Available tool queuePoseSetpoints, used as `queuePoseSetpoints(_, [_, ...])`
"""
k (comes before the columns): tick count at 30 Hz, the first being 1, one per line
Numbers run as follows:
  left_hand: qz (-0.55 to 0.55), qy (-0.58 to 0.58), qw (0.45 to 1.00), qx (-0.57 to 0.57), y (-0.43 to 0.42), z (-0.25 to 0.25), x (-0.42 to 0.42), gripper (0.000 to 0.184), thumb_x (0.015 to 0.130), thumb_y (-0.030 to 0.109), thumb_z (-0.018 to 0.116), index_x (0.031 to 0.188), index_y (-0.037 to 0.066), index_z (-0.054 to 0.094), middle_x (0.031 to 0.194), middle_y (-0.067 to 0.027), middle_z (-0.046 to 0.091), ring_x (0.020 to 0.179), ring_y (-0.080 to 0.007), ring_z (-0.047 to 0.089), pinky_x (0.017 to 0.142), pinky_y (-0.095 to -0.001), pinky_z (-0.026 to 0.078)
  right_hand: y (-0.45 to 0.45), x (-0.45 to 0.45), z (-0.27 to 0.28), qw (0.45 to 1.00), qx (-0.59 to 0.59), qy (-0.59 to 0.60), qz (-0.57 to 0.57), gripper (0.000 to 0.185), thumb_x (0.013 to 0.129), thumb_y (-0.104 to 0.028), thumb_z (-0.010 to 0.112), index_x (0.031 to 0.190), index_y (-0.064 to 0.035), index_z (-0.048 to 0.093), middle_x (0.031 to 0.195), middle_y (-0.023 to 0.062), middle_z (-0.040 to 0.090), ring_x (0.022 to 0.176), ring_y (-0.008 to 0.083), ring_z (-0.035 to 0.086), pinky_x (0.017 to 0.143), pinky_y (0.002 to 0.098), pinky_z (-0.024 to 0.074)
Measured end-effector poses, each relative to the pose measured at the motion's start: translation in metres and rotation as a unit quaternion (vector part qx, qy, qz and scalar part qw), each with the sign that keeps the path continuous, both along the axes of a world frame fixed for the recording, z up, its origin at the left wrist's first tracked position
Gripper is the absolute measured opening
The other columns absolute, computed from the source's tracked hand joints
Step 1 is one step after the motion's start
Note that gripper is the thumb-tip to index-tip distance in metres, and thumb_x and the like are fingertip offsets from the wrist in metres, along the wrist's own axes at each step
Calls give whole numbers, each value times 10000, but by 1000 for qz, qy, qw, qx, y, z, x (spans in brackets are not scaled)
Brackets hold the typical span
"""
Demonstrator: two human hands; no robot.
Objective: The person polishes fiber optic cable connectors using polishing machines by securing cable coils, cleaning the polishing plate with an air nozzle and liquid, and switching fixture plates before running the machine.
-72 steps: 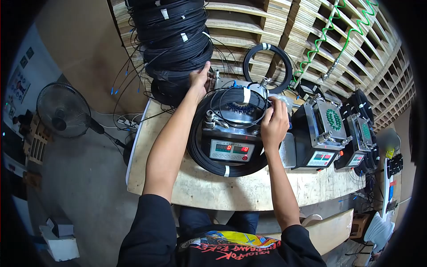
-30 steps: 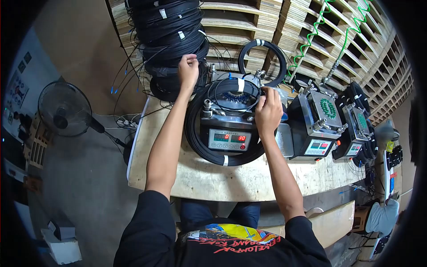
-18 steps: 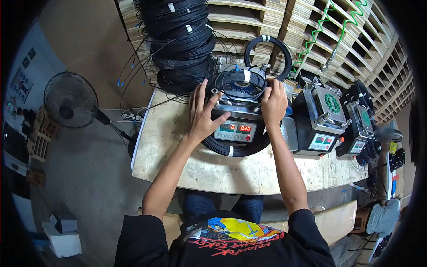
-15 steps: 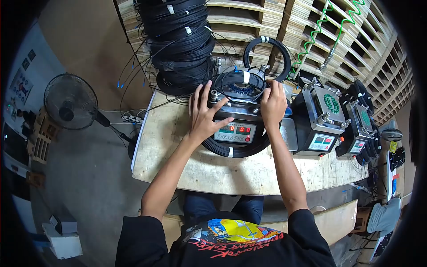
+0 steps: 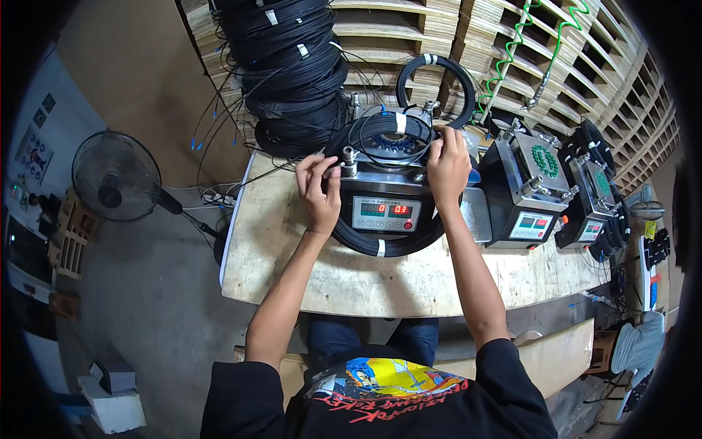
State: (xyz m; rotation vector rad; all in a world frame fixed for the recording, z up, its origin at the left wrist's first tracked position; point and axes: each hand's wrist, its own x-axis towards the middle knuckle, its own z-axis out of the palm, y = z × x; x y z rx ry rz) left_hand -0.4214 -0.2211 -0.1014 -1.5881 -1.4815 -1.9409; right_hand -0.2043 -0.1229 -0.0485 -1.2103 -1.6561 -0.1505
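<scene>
In front of me stands a black bench machine [image 5: 387, 189] with a red-digit display panel [image 5: 382, 214]. A ring of blue-tipped connectors [image 5: 395, 144] sits on its top, partly under a coil of black cable [image 5: 400, 123] with a white tag. My left hand [image 5: 319, 194] is at the machine's left front corner, fingers curled beside a metal clamp post [image 5: 349, 161]; what they grip, if anything, is hidden. My right hand [image 5: 449, 170] is closed at the right front corner, by the coil's right edge; its hold is hidden. Another black cable coil [image 5: 380, 246] loops around the machine's base.
A tall stack of black cable coils [image 5: 292, 80] stands at the back left. Two similar machines [image 5: 528, 190] [image 5: 591, 201] with green connector rings sit to the right. Wooden pallets [image 5: 395, 33] line the back. A fan [image 5: 115, 175] stands left of the wooden table [image 5: 292, 278].
My left hand has drawn left and its spread fingers have curled, away from the panel. The right display reading went from 0.0 to 0.3. My right hand stays at the same corner.
</scene>
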Motion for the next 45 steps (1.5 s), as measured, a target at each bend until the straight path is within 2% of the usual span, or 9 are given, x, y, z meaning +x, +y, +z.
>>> queuePoseSetpoints(2, [87, 34, 995, -40, -1, -6, -3, 252, 940, 274, 704, 1077, 64, 673, 956, -105, 538, 844, -256, 522, 866, -403, 414, 0, 0, 1, 1000, -1, -3, 5, 166, 905, -104, 562, 1044, -47, 632, 967, 154, 616, 914, 365, 615, 802, 460, 492])
queuePoseSetpoints(6, [52, 27, 992, -113, 4, -25, -8, 253, 906, 255, 704, 1058, 66, 635, 972, -105, 541, 906, -279, 517, 884, -428, 396, 0, 0, 0, 1000, -2, -5, -6, 161, 907, -105, 561, 1040, -47, 632, 965, 152, 615, 911, 366, 615, 801, 458, 492])
queuePoseSetpoints(8, [97, 137, 984, 50, 8, -20, -6, 332, 883, 223, 694, 1135, 45, 570, 992, -101, 541, 895, -280, 517, 877, -423, 402, 0, 0, 0, 1000, 1, 2, 9, 159, 907, -105, 562, 1038, -48, 633, 966, 151, 616, 910, 364, 615, 799, 458, 492])
queuePoseSetpoints(11, [80, 110, 989, 61, 1, -9, -1, 387, 864, 191, 680, 1175, 33, 513, 1002, -94, 533, 895, -276, 513, 868, -412, 413, 0, 1, -1, 1000, -4, -4, 2, 167, 906, -104, 562, 1047, -50, 636, 974, 149, 620, 911, 363, 617, 800, 456, 492])
queuePoseSetpoints(16, [70, 2, 994, -85, 2, -16, -5, 357, 973, 246, 633, 752, 29, 457, 741, -105, 457, 725, -291, 450, 706, -429, 366, -1, 0, 1, 1000, -7, 5, 10, 179, 907, -102, 562, 1059, -54, 644, 973, 148, 625, 917, 360, 617, 802, 456, 492])
queuePoseSetpoints(27, [82, 60, 993, -57, 4, -16, -5, 310, 969, 192, 617, 772, 15, 456, 792, -132, 434, 785, -321, 444, 732, -453, 374, -1, 3, 0, 1000, -10, 8, 24, 193, 922, -101, 565, 1088, -39, 641, 996, 167, 637, 939, 365, 619, 819, 451, 491])
queuePoseSetpoints(36, [41, 21, 999, -17, 2, -14, -6, 264, 930, 217, 629, 843, -6, 517, 999, -142, 466, 952, -298, 486, 847, -420, 414, -57, 18, -37, 997, -4, 59, 47, 630, 886, -267, 727, 1411, -28, 472, 1450, 230, 489, 1354, 386, 452, 1109, 483, 320])
queuePoseSetpoints(41, [13, 3, 999, -46, 4, -9, -4, 291, 1010, 143, 575, 798, -56, 553, 1126, -180, 542, 956, -294, 552, 879, -397, 441, -73, 7, -40, 998, -32, 57, -17, 576, 798, -457, 794, 1084, -13, 565, 1482, 279, 415, 1336, 480, 408, 1087, 565, 304])
queuePoseSetpoints(45, [-25, -42, 997, -56, 8, -10, -5, 305, 1000, 159, 597, 774, -29, 518, 1114, -192, 561, 983, -305, 556, 850, -411, 443, -71, 2, -34, 998, -30, 39, -47, 518, 769, -395, 800, 991, -12, 531, 1418, 283, 456, 1241, 473, 450, 1052, 559, 322])
